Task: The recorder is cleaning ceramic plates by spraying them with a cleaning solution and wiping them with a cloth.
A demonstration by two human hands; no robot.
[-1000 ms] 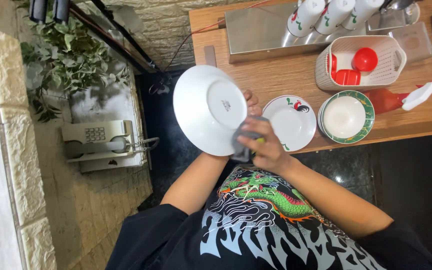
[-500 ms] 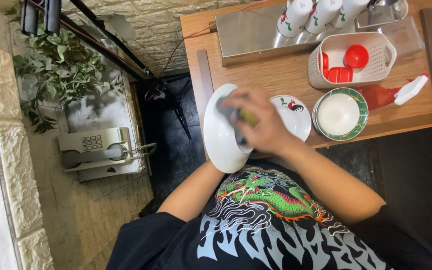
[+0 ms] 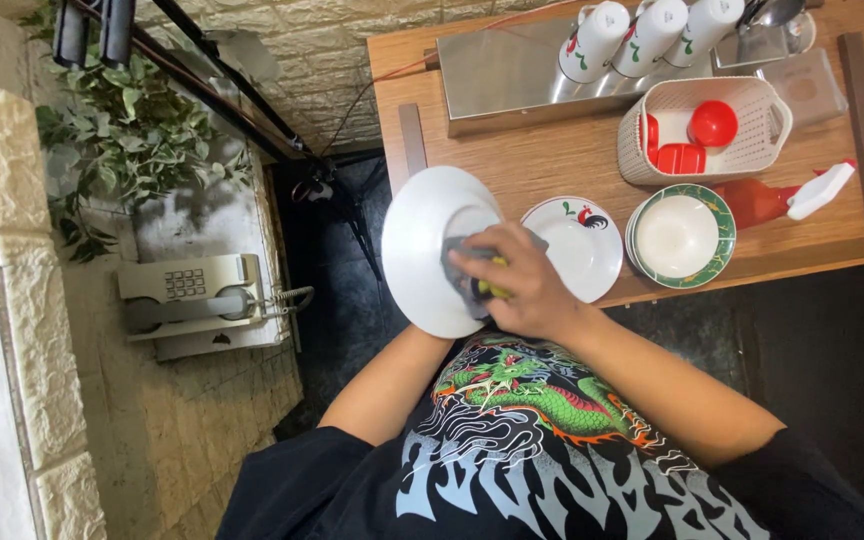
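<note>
A large white plate (image 3: 420, 235) is held up over the near left edge of the wooden table (image 3: 542, 160), its face toward me. My left hand is hidden behind the plate; only my left forearm (image 3: 387, 385) shows, reaching up under it. My right hand (image 3: 527, 290) presses a grey sponge with a yellow part (image 3: 460, 272) against the plate's lower right face, fingers curled over it.
Right of the plate lie a small white plate with a rooster picture (image 3: 582, 255) and a stack of green-rimmed bowls (image 3: 680, 235). Behind them are a red spray bottle (image 3: 767, 200), a white basket with red items (image 3: 742, 105), three white cups (image 3: 650, 35) and a metal tray (image 3: 512, 80). A grey telephone (image 3: 192, 295) sits at the left.
The plate has swung from showing its underside, through a steep tilt, to facing me. My right hand with the sponge has moved onto its face.
</note>
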